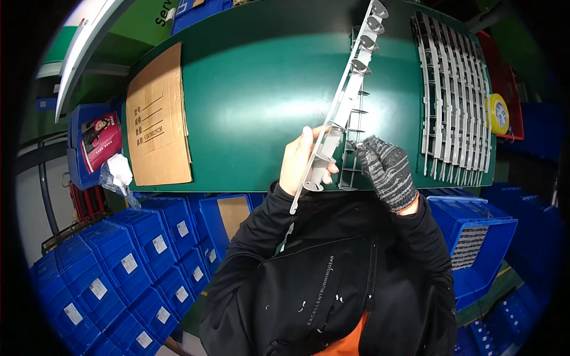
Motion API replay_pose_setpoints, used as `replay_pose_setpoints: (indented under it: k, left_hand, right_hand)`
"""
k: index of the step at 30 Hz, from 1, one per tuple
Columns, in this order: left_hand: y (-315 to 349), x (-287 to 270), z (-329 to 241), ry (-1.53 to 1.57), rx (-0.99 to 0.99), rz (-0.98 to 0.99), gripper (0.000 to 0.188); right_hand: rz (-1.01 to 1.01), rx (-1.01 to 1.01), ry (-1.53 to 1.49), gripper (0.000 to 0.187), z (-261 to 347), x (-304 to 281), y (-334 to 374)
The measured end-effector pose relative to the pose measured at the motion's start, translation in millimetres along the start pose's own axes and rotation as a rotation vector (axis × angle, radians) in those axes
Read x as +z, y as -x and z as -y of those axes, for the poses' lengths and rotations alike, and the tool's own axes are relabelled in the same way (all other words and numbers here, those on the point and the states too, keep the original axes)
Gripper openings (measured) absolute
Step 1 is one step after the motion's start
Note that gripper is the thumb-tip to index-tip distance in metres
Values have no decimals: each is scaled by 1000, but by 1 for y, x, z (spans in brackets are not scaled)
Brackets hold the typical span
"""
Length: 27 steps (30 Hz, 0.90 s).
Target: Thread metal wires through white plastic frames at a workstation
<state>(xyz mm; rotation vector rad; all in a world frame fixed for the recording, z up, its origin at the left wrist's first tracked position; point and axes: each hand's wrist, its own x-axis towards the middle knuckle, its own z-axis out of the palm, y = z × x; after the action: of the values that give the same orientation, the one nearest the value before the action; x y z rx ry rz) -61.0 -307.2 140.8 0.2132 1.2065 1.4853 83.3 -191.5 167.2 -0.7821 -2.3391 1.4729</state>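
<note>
A long light-grey plastic strip [343, 107] with several round dark-grey tabs along it slants up and away from me. My bare left hand [298, 161] is closed around its near part, thumb on the left side and fingertips showing on the right. My right hand [389, 173], in a grey-and-black striped knit glove, is just right of the strip with its fingers pinched together. What those fingers hold, if anything, is too small to make out. Behind the raised strip, another narrow strip with thin crosspieces [356, 120] lies on the green table [255, 101].
Rows of similar grey strips [454, 101] lie at the right, beside a yellow round tape-like object [499, 114]. Flattened cardboard [157, 118] covers the table's left end. Blue bins [124, 255] are stacked at lower left; another blue bin [472, 237] stands at lower right.
</note>
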Motion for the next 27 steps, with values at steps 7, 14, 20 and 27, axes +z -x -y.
replay_pose_setpoints:
  k: [7, 14, 20, 27]
  left_hand:
    - [-2, -7, 4, 23, -14, -19, 59]
    - [-5, -14, 3, 53, 3, -31, 61]
    - [-22, -51, 28, 65, 32, -154, 54]
    - [-38, -71, 50, -334, -39, -83, 35]
  right_hand:
    - [-107, -194, 193, 19, -3, 12, -10]
    - [-30, -58, 62, 18, -11, 11, -13]
    - [-143, 56, 535, 31, -53, 25, -44]
    - [140, 240, 891, 40, -66, 42, -55]
